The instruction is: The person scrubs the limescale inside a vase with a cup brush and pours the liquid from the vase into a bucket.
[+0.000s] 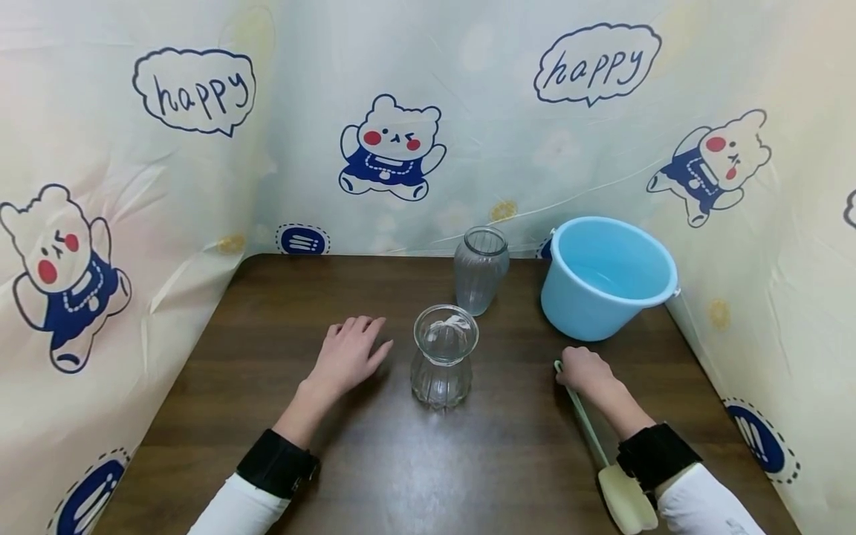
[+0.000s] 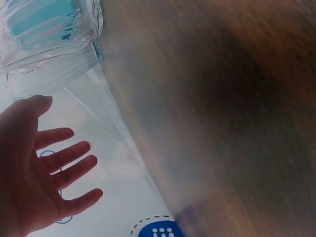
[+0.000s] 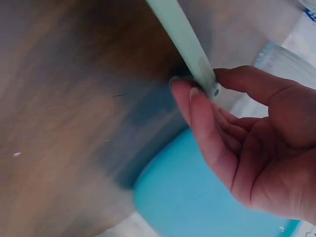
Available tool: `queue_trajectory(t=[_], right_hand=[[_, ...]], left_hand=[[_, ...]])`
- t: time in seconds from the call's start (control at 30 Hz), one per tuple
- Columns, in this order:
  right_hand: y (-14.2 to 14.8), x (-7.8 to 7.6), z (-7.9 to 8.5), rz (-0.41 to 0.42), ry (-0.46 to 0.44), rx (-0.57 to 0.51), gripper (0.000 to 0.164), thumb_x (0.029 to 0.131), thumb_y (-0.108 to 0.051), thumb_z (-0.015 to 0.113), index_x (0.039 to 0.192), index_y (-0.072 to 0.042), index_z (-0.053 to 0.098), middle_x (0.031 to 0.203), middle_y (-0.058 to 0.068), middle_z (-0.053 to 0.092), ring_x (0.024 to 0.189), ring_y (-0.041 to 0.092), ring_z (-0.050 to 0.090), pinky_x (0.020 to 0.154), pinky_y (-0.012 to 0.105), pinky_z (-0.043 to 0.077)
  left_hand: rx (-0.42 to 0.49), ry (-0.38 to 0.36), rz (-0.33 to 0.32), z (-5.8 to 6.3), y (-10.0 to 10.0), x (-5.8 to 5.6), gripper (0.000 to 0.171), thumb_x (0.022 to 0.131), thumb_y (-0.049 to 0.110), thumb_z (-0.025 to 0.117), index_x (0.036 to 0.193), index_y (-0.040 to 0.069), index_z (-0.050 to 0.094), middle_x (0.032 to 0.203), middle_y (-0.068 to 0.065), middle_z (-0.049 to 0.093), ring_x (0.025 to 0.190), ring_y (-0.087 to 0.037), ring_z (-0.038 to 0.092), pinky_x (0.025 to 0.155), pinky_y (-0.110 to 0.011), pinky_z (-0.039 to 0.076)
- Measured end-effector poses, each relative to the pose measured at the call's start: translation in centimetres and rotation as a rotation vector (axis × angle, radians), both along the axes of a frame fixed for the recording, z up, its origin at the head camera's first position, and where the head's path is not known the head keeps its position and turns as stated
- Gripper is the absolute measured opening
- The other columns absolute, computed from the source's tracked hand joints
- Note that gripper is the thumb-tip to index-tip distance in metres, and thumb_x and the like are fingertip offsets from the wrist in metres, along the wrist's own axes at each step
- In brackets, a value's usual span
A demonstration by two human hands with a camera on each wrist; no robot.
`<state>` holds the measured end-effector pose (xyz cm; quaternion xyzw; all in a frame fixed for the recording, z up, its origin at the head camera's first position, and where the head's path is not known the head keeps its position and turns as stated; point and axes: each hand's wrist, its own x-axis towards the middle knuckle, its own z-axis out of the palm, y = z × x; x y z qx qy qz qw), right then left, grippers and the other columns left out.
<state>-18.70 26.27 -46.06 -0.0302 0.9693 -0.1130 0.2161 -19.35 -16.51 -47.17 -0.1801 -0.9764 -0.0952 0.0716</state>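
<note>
A sponge bottle brush with a cream head (image 1: 627,499) lies along the right side of the table, its head toward me. My right hand (image 1: 588,373) pinches the far end of its pale green handle (image 3: 180,37) between thumb and fingers. A clear glass vase (image 1: 441,383) with a flared rim stands upright near the middle. To its left is my left hand (image 1: 348,355), apart from the glass, fingers extended and holding nothing. Behind that vase stands a taller ribbed glass vase (image 1: 480,279), greyish and upright.
A light blue bucket (image 1: 582,312) stands at the back right, just beyond my right hand. The brown wooden table (image 1: 281,297) is bordered at the back and sides by a printed curtain (image 1: 481,148) with cartoon bears.
</note>
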Motion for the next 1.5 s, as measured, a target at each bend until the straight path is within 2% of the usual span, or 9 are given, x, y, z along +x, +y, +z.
queue_trajectory(t=[0.13, 0.3, 0.5, 0.73, 0.83, 1.0, 1.1, 1.3, 1.5], right_hand=[[-0.9, 0.4, 1.7, -0.002, 0.079, -0.080, 0.026, 0.096, -0.010, 0.065, 0.074, -0.008, 0.051, 0.066, 0.003, 0.046, 0.060, 0.018, 0.046, 0.056, 0.032, 0.042], [-2.2, 0.9, 5.5, -0.002, 0.199, -0.209, 0.012, 0.097, -0.011, 0.067, 0.096, -0.001, 0.060, 0.079, 0.009, 0.063, 0.067, 0.020, 0.058, 0.061, 0.034, 0.052], [-3.7, 1.6, 10.5, 0.051, 0.425, -0.372, 0.014, 0.099, -0.007, 0.066, 0.108, 0.003, 0.061, 0.095, 0.019, 0.072, 0.081, 0.030, 0.072, 0.072, 0.045, 0.063], [-5.4, 1.9, 15.5, 0.092, 0.661, -0.519, 0.021, 0.101, -0.009, 0.066, 0.118, 0.003, 0.061, 0.106, 0.022, 0.073, 0.097, 0.036, 0.073, 0.087, 0.053, 0.060], [-6.1, 1.8, 17.2, 0.118, 0.769, -0.552, 0.020, 0.100, -0.007, 0.068, 0.116, 0.003, 0.062, 0.103, 0.019, 0.074, 0.092, 0.032, 0.074, 0.084, 0.045, 0.061], [-7.2, 1.8, 20.1, 0.173, 0.935, -0.636, 0.019, 0.098, -0.003, 0.070, 0.115, 0.005, 0.063, 0.100, 0.016, 0.075, 0.088, 0.019, 0.072, 0.078, 0.013, 0.054], [-7.9, 2.0, 21.8, 0.203, 1.008, -0.743, 0.022, 0.097, 0.000, 0.071, 0.115, 0.008, 0.063, 0.101, 0.015, 0.076, 0.088, 0.011, 0.071, 0.080, 0.010, 0.052], [-9.9, 2.6, 24.2, 0.247, 1.052, -0.915, 0.025, 0.096, 0.002, 0.070, 0.119, 0.010, 0.062, 0.104, 0.010, 0.075, 0.091, 0.010, 0.072, 0.083, 0.020, 0.058], [-11.7, 2.4, 23.9, 0.298, 0.972, -0.954, 0.023, 0.096, 0.002, 0.070, 0.117, 0.008, 0.062, 0.103, 0.012, 0.075, 0.088, 0.017, 0.072, 0.079, 0.022, 0.059]], left_hand=[[0.005, -0.001, 0.011, 0.1, 0.1, 0.3, 0.053, 0.104, 0.045, 0.060, 0.141, 0.008, 0.061, 0.132, -0.018, 0.065, 0.124, -0.039, 0.058, 0.102, -0.064, 0.044], [0.013, -0.001, 0.000, 0.1, 0.4, 0.6, 0.053, 0.103, 0.044, 0.061, 0.141, 0.007, 0.062, 0.132, -0.018, 0.064, 0.126, -0.039, 0.056, 0.103, -0.064, 0.044], [0.004, -0.003, -0.016, -0.1, 0.5, 0.8, 0.051, 0.103, 0.042, 0.063, 0.139, 0.006, 0.063, 0.131, -0.017, 0.064, 0.126, -0.038, 0.056, 0.102, -0.063, 0.045], [-0.004, -0.002, -0.008, -0.3, 0.5, 0.9, 0.046, 0.103, 0.039, 0.064, 0.135, 0.006, 0.065, 0.130, -0.017, 0.065, 0.125, -0.038, 0.056, 0.100, -0.063, 0.046], [-0.001, 0.010, -0.012, -0.4, 0.5, 1.0, 0.043, 0.103, 0.036, 0.065, 0.133, 0.006, 0.066, 0.128, -0.016, 0.066, 0.123, -0.037, 0.057, 0.099, -0.062, 0.046], [0.005, 0.020, -0.023, -0.1, 0.7, 0.9, 0.038, 0.102, 0.033, 0.066, 0.131, 0.007, 0.068, 0.125, -0.015, 0.068, 0.121, -0.037, 0.059, 0.099, -0.060, 0.047], [0.002, 0.014, -0.035, 0.0, 0.8, 1.0, 0.039, 0.102, 0.033, 0.066, 0.131, 0.006, 0.068, 0.125, -0.016, 0.068, 0.121, -0.037, 0.059, 0.099, -0.061, 0.047], [-0.012, 0.011, -0.042, 0.0, 0.8, 1.1, 0.038, 0.103, 0.033, 0.066, 0.129, 0.006, 0.069, 0.124, -0.016, 0.068, 0.121, -0.037, 0.059, 0.097, -0.061, 0.048], [-0.021, 0.013, -0.056, -0.1, 1.0, 1.1, 0.036, 0.103, 0.032, 0.065, 0.127, 0.006, 0.069, 0.122, -0.015, 0.069, 0.119, -0.037, 0.060, 0.096, -0.060, 0.048]])
